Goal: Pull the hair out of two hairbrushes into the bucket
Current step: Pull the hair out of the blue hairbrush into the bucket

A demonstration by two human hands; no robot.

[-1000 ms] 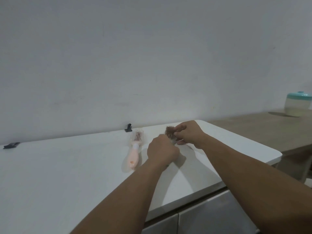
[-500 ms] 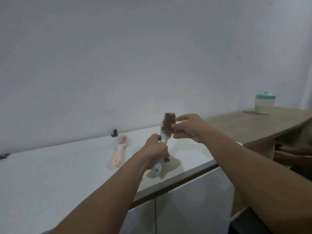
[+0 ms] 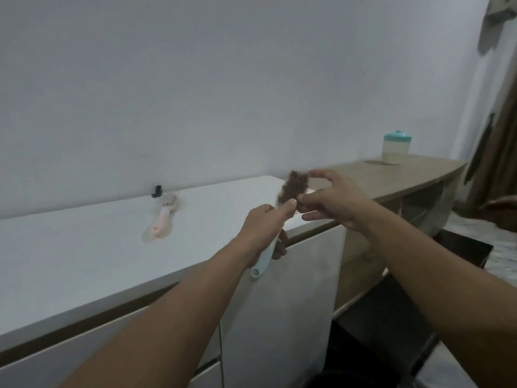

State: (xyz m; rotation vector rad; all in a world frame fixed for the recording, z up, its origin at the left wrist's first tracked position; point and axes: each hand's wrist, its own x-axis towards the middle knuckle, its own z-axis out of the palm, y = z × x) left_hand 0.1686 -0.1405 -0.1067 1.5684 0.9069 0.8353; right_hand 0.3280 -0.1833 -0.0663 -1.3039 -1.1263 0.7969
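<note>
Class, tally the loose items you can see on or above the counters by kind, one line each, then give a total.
Hairbrushes: 2, blue brush held in hand, pink brush lying on the white counter
Lidded containers: 1, teal-lidded jar
Small black clips: 1
Total: 4

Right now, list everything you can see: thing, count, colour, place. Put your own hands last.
Hairbrush: one, pale blue handle, held up past the counter's front edge.
Hair clump: one, brown, matted on that brush's head.
Second hairbrush: one, pink handle with a pale head, lying on the white counter.
Counter: one, white, along the wall.
Clip: one, black, at the wall behind the pink brush.
Shelf: one, wooden, to the right of the counter.
Container: one, pale with a teal lid, on the shelf.
Left hand: grips the blue brush's handle.
Right hand: pinches the hair.
</note>
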